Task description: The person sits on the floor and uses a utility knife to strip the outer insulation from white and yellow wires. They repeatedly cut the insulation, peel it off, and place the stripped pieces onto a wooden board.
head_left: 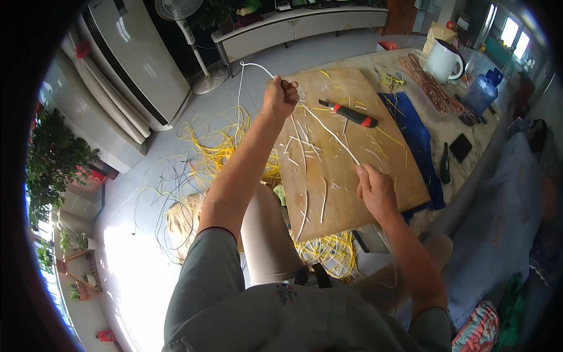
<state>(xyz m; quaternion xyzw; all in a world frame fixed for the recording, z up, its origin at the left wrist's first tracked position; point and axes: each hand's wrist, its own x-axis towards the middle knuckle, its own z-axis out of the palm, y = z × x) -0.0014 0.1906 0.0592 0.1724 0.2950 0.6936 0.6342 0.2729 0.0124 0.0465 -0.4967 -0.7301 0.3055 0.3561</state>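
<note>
A white cable (329, 132) runs stretched between my two hands above a wooden board (346, 193). My left hand (281, 97) is closed in a fist around it near the board's far left edge. Beyond that fist the cable loops up and hangs down toward the floor at the left. My right hand (375, 189) pinches the cable over the board's right half, and a length trails below toward my lap. Between and past my hands lies a red and black utility knife (352, 115) on the board. Cut white sheathing pieces (305, 146) are scattered there.
Tangled yellow wires (220, 149) lie on the floor left of the board, with more (331, 255) below it. A blue cloth (419, 146) sticks out under the board. On the marble table stand a white kettle (443, 61), a blue bottle (485, 88) and a bundle of copper-coloured wire (425, 82).
</note>
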